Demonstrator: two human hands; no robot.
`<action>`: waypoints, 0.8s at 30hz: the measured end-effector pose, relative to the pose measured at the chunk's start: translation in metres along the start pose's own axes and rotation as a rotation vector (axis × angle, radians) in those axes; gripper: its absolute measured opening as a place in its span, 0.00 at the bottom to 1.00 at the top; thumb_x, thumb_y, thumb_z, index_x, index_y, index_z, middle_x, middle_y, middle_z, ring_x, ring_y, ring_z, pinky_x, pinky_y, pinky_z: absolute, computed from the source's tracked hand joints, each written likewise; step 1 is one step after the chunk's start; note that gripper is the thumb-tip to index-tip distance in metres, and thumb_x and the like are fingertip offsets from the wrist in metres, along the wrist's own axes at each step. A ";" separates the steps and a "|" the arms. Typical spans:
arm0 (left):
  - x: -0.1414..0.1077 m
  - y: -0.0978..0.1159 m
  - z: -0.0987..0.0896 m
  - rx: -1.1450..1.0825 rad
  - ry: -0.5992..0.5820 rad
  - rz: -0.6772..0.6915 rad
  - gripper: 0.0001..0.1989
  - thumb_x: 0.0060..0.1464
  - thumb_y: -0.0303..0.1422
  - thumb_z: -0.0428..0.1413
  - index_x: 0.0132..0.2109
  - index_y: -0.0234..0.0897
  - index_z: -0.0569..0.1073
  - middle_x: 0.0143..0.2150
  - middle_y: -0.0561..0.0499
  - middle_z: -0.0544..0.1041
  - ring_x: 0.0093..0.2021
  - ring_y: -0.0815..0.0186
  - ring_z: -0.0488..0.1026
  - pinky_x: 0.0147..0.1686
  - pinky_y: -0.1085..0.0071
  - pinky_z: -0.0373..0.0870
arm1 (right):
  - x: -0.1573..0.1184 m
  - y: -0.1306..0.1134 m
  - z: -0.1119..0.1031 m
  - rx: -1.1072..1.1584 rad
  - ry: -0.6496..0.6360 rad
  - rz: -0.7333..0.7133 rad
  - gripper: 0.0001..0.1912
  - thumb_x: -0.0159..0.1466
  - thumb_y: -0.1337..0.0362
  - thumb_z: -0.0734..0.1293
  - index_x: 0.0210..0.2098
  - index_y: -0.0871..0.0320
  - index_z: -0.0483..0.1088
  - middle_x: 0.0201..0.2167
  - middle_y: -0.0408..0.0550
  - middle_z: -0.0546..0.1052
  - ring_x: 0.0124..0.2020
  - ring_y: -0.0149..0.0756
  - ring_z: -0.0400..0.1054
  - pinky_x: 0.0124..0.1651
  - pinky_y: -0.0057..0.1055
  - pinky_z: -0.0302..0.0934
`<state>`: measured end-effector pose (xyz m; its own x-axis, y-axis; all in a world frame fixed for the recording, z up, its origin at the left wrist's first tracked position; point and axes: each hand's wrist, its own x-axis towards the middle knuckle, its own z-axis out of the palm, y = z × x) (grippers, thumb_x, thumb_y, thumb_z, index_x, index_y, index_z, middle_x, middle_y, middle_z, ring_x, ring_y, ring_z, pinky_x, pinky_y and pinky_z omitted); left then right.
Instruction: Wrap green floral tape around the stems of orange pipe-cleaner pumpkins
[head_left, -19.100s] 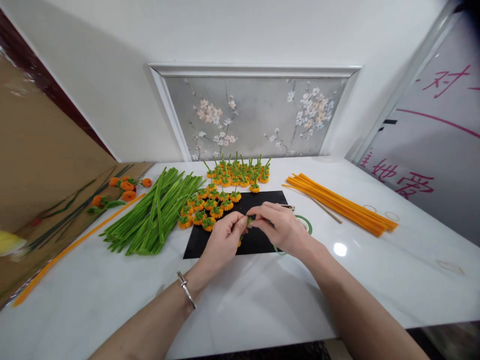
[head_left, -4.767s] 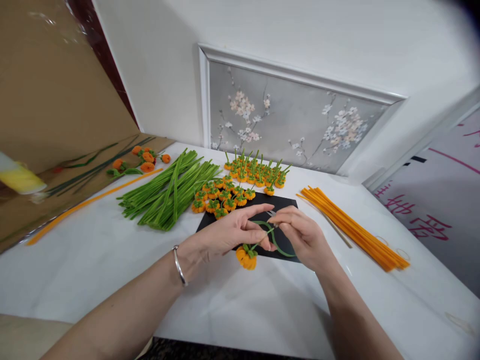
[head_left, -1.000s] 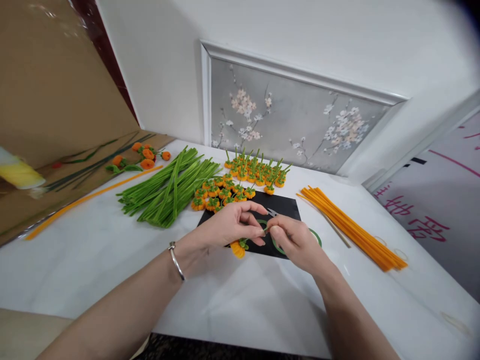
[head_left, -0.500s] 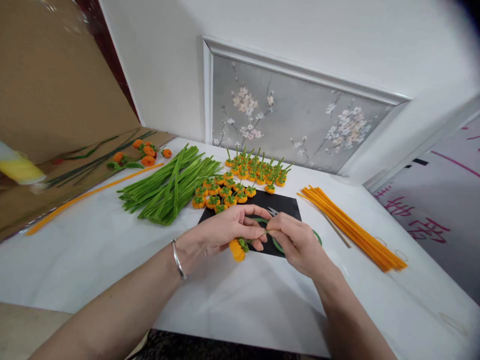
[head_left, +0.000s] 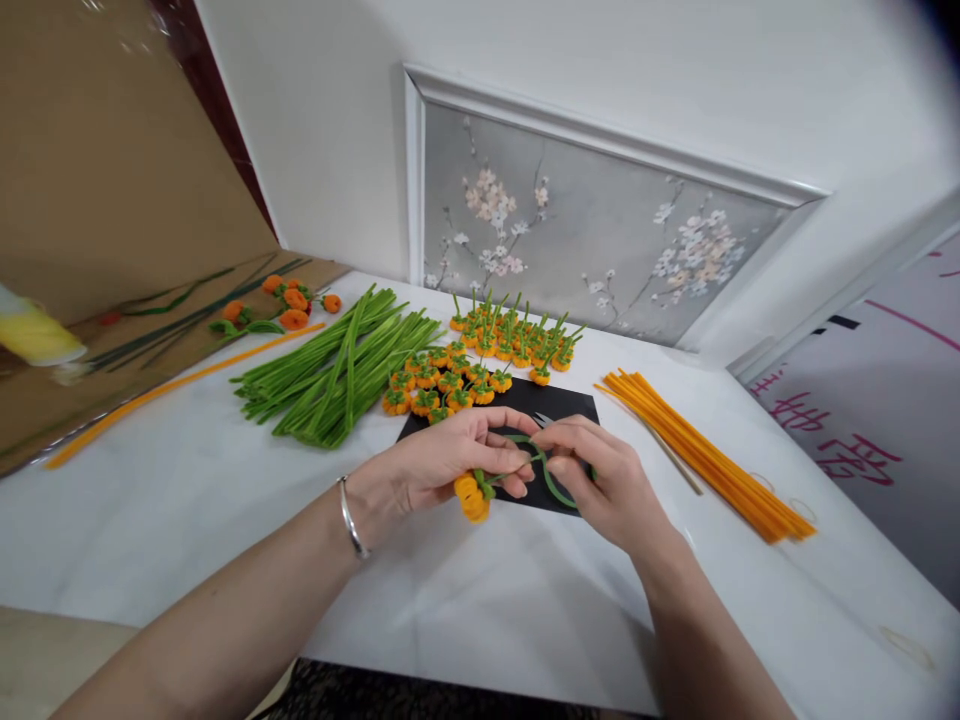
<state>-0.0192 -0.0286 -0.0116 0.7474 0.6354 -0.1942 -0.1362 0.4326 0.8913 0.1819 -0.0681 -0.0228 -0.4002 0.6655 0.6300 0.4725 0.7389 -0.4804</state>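
Observation:
My left hand (head_left: 469, 455) is closed, thumb and fingers pinching the thin green wire stem of a small orange chenille pumpkin (head_left: 472, 497). The pumpkin hangs below the fingers, its green top turned to the right. My right hand (head_left: 604, 475) is closed around the free end of that stem, index finger above and thumb below; the exact contact is hard to see. Beneath both hands, scissors with green handles (head_left: 555, 492) lie on a black mat (head_left: 574, 398), partly covered by the right hand. Several finished-looking orange pumpkins (head_left: 450, 383) sit just beyond the left hand.
Green pipe cleaners (head_left: 337, 370) are heaped at left. A bundle of orange pipe cleaners (head_left: 705, 455) lies at right beside a thin stick (head_left: 675, 455). More pumpkins with upright stems (head_left: 517, 335) stand near the wall. Orange flowers (head_left: 294, 300) and a yellow-labelled bottle (head_left: 37, 330) are at far left.
The right-hand fingers have loosened and shifted slightly at the stem's end, showing more of the stem and scissors handle. The pumpkin has turned a little in the left hand.

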 end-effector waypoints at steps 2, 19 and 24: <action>0.000 0.000 0.001 -0.001 0.003 -0.008 0.18 0.47 0.27 0.64 0.46 0.35 0.68 0.29 0.52 0.78 0.26 0.73 0.75 0.29 0.78 0.68 | 0.000 -0.001 0.002 -0.014 0.006 -0.024 0.06 0.65 0.71 0.62 0.40 0.58 0.70 0.36 0.49 0.73 0.38 0.33 0.69 0.41 0.30 0.64; -0.001 0.005 0.009 0.146 0.058 0.032 0.17 0.49 0.26 0.61 0.46 0.34 0.67 0.29 0.53 0.77 0.25 0.72 0.75 0.28 0.77 0.67 | -0.003 0.000 0.001 0.039 -0.073 0.153 0.07 0.67 0.67 0.60 0.35 0.57 0.69 0.25 0.42 0.71 0.25 0.28 0.63 0.29 0.27 0.58; 0.003 -0.002 0.004 0.016 0.009 -0.001 0.18 0.48 0.26 0.62 0.47 0.35 0.68 0.28 0.53 0.77 0.25 0.74 0.74 0.31 0.77 0.68 | 0.001 -0.003 0.003 -0.002 -0.078 0.032 0.09 0.68 0.71 0.58 0.33 0.57 0.66 0.29 0.44 0.71 0.30 0.30 0.65 0.33 0.27 0.59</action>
<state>-0.0142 -0.0307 -0.0123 0.7417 0.6408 -0.1982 -0.1256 0.4229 0.8974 0.1779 -0.0698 -0.0227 -0.4448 0.6951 0.5648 0.4877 0.7169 -0.4982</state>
